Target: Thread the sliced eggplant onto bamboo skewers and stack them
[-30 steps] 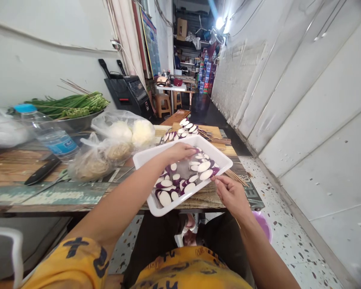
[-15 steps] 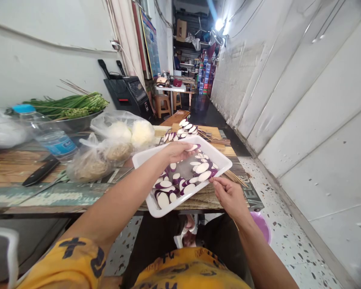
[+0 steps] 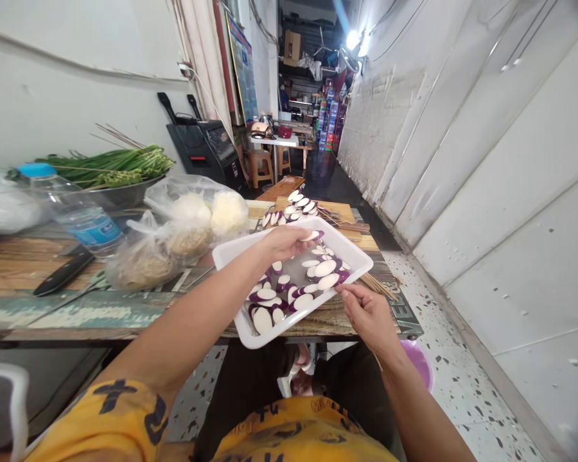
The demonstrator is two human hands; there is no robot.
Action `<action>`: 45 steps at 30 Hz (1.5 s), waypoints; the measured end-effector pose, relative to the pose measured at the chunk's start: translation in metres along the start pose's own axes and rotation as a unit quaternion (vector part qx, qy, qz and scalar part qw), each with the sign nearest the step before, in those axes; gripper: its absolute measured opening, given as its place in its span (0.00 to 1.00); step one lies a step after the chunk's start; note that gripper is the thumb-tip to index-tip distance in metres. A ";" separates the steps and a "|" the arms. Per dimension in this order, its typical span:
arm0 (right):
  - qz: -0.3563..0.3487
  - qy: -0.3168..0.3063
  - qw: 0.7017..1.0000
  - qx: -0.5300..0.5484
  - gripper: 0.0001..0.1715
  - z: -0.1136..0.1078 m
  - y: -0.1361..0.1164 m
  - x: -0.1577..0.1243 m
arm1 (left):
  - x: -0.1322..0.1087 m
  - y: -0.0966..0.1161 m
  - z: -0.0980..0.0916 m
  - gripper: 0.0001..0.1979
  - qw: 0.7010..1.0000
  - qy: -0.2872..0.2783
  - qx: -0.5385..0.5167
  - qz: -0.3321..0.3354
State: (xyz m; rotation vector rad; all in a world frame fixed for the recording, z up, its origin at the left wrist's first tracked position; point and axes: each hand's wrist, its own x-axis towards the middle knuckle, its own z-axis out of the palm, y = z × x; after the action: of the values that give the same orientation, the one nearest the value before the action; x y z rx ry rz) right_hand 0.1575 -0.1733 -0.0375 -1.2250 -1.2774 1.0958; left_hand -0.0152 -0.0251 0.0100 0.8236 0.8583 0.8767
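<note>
A white plastic tray (image 3: pixel 257 340) sits at the table's front edge, holding several purple-skinned eggplant slices (image 3: pixel 266 295). Over its far side, my left hand (image 3: pixel 289 242) pinches one eggplant slice (image 3: pixel 312 235). At the tray's right rim, my right hand (image 3: pixel 367 311) is closed on a thin wooden skewer (image 3: pixel 379 363), whose rear end sticks out below the wrist. Eggplant slices (image 3: pixel 328 281) lie in a row just beyond the fingertips and seem to be threaded on that skewer. Behind the tray, finished-looking eggplant skewers (image 3: pixel 302 204) rest on a wooden cutting board (image 3: pixel 340 210).
Loose bamboo skewers (image 3: pixel 379 284) lie right of the tray. To the left are plastic bags of vegetables (image 3: pixel 147 260), a water bottle (image 3: pixel 89 221), a black-handled knife (image 3: pixel 63 273) and a metal bowl of greens (image 3: pixel 125 170). A pink basin (image 3: pixel 419 362) stands on the floor at right.
Very little differs. Both hands keep their grips, the left still on the slice and the right on the skewer; the view has shifted slightly.
</note>
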 end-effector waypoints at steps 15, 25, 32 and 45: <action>0.008 0.009 1.000 -0.009 0.21 0.001 0.002 0.000 | 0.003 -0.003 -0.001 0.05 1.000 0.002 0.002 0.026; 0.010 0.022 1.000 0.018 0.19 0.009 0.005 -0.003 | -0.006 0.001 0.005 0.05 1.000 -0.025 -0.001 0.016; 0.025 0.031 0.998 0.046 0.20 0.016 -0.001 -0.005 | -0.009 0.003 0.008 0.05 1.000 -0.029 -0.001 0.004; 0.013 0.049 0.998 0.045 0.19 0.022 0.000 0.001 | -0.007 0.001 0.009 0.05 0.999 -0.046 0.016 0.013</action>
State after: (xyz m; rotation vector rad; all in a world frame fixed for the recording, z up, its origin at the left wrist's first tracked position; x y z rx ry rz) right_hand 0.1358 -0.1720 -0.0395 -1.2157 -1.1290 1.0856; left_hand -0.0106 -0.0335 0.0162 0.8983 0.7841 0.8428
